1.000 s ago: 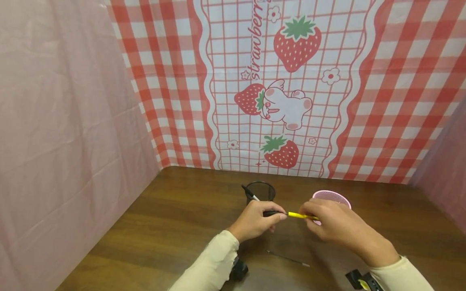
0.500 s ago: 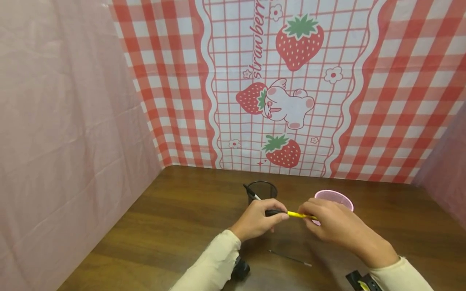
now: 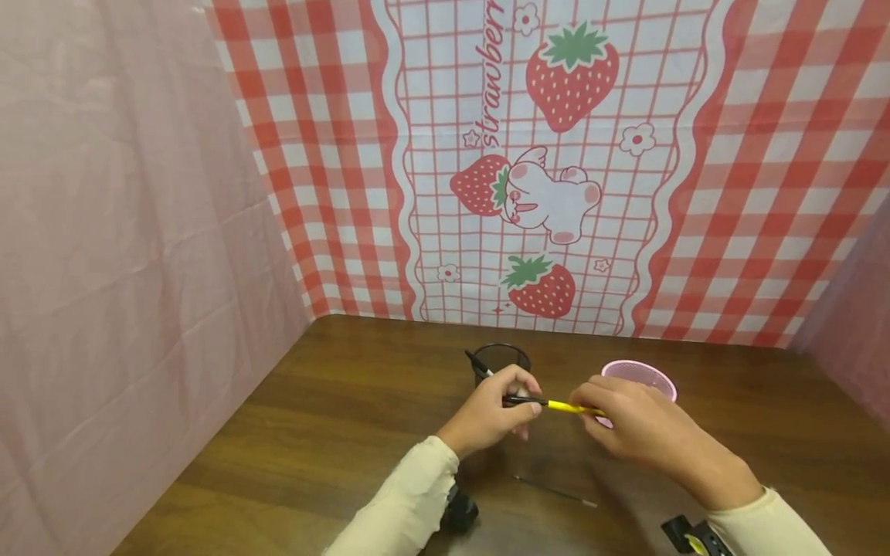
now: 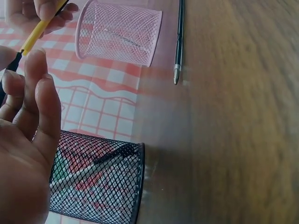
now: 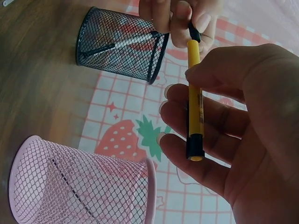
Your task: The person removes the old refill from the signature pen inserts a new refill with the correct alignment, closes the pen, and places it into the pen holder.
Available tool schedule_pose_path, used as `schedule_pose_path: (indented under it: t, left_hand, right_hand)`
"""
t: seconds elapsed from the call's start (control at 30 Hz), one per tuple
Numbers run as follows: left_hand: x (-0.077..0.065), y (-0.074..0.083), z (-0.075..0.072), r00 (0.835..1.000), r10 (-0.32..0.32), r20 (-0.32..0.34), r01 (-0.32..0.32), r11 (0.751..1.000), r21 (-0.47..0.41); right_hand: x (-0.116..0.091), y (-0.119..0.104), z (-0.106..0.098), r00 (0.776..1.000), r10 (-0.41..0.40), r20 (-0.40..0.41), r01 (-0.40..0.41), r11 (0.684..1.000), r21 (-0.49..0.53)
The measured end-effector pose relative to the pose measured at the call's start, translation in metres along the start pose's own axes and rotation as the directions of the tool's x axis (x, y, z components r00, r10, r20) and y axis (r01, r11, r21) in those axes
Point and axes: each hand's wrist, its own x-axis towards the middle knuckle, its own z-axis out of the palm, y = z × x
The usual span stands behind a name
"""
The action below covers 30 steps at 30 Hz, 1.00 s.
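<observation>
Sleeves: a cream left sleeve (image 3: 399, 498) and right sleeve (image 3: 772, 525) reached in from the near edge, a black wrist device (image 3: 460, 511) by the left one.
Loose refill (image 3: 555, 491): lay slantwise on the counter (image 3: 278, 432), nearer the person than both hands and touched by neither; its metal tip was at the left end.
Right hand (image 3: 643, 425): held the yellow barrel (image 5: 194, 102), thumb pressed along it and the other fingers curved behind.
Left hand (image 3: 487, 411): pinched the black pen part (image 3: 523, 400) between thumb and forefinger, the remaining fingers loosely bent and off it.
Pen line: barrel and black part met end to end in the air above the counter, their shared long axis running left to right across the person's front, dipping slightly toward the right hand.
Join: the meeting point sat in the gap between the hands, nearer the left fingers; how deep one went into the other I could not tell.
Pink cup (image 4: 140, 28): stood just beyond the right hand, a thin dark stick (image 5: 74, 191) leaning inside.
Black cup (image 4: 107, 198): stood beyond the left hand, a black-and-white pen (image 3: 477, 361) leaning in it.
Backdrop: a red-checked strawberry cloth (image 3: 334, 193) hung behind the counter.
</observation>
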Motion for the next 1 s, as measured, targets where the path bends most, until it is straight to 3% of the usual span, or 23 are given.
schedule_pose_path:
  t: [0.1,0.37,0.7,1.0]
  left_hand:
    - [0.0007,0.0009,0.0002,1.0,-0.01,0.002,0.01,1.0,-0.026]
    - [0.0033,0.0002,0.0014,1.0,-0.001,0.0,0.001,1.0,0.016]
    - [0.0019,0.0007,0.0027,1.0,-0.001,0.005,0.001,1.0,-0.028]
    - [0.0021,-0.0005,0.0005,0.999,0.039,-0.009,-0.04,0.999,-0.032]
  right_hand:
    - [0.0006,0.0005,-0.0015,1.0,0.012,0.008,-0.012,1.0,0.0]
    - [0.0012,0.0021,-0.0044,0.999,0.043,0.028,-0.043,0.999,-0.011]
    - [-0.0028,-0.0014,-0.0071,0.998,0.06,0.02,-0.06,0.997,-0.04]
    - [0.0001,0.0015,-0.0091,1.0,0.028,-0.001,-0.028,0.999,-0.036]
